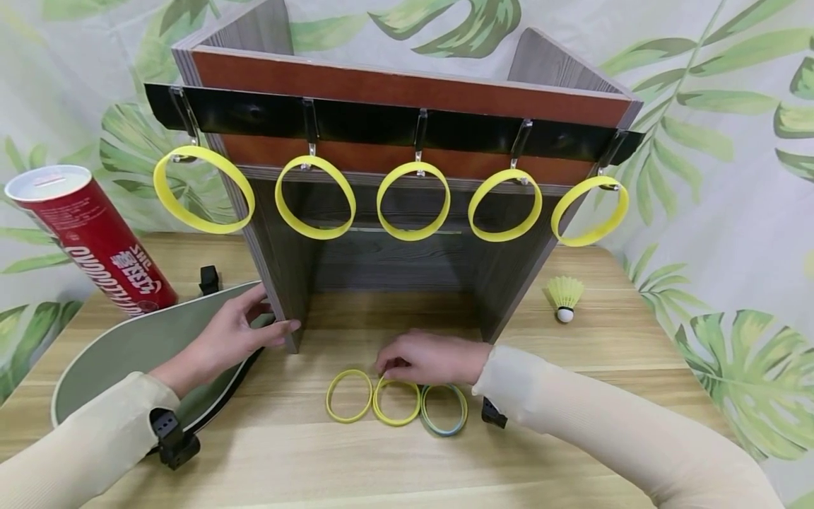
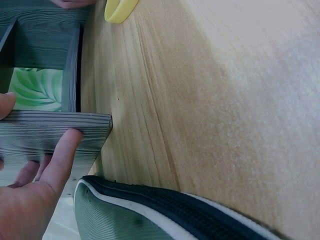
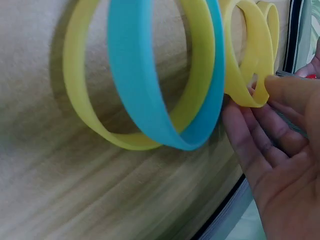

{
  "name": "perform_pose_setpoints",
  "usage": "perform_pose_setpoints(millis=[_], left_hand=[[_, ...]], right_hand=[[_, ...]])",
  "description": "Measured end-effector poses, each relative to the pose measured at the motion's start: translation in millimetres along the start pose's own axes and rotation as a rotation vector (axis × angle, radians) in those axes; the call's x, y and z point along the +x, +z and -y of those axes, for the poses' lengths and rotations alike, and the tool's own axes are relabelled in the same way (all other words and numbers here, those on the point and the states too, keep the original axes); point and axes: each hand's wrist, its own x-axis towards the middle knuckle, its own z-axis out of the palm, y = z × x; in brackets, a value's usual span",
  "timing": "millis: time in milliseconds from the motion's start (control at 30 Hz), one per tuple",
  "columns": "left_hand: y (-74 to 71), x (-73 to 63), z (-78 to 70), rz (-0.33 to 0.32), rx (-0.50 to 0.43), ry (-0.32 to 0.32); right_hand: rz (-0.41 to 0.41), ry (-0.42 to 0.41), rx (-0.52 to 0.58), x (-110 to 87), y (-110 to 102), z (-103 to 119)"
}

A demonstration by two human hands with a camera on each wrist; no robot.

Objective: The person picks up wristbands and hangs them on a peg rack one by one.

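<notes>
A yellow silicone wristband lies on the table in the middle of a short row. My right hand pinches its far edge between thumb and fingertips, as the right wrist view shows. Left of it is another yellow wristband; on its right, a blue wristband overlaps a yellow one. My left hand grips the front edge of the grey wooden stand's left side panel, thumb on the inner side and fingers on the outer. Several yellow wristbands hang from hooks on the stand's black strip.
A green racket case with a black zip edge lies under my left forearm. Behind it stands a red crisps can. Right of the stand, a yellow shuttlecock sits on the wooden table. Leaf-patterned cloth hangs behind.
</notes>
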Motion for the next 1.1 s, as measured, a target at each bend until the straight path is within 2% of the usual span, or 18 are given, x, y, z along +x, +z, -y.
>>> perform_pose_setpoints(millis=[400, 833, 1100], left_hand=[[0.7, 0.2, -0.4, 0.000, 0.010, -0.001], [1.8, 0.4, 1.3, -0.011, 0.022, 0.017], [1.4, 0.2, 1.5, -0.016, 0.018, 0.025]], right_hand=[[0.086, 0.038, -0.041, 2.0, -12, 1], [0.139, 0.085, 0.155, -8.2, -32, 0], [0.060, 0.075, 0.255, -19.5, -42, 1]])
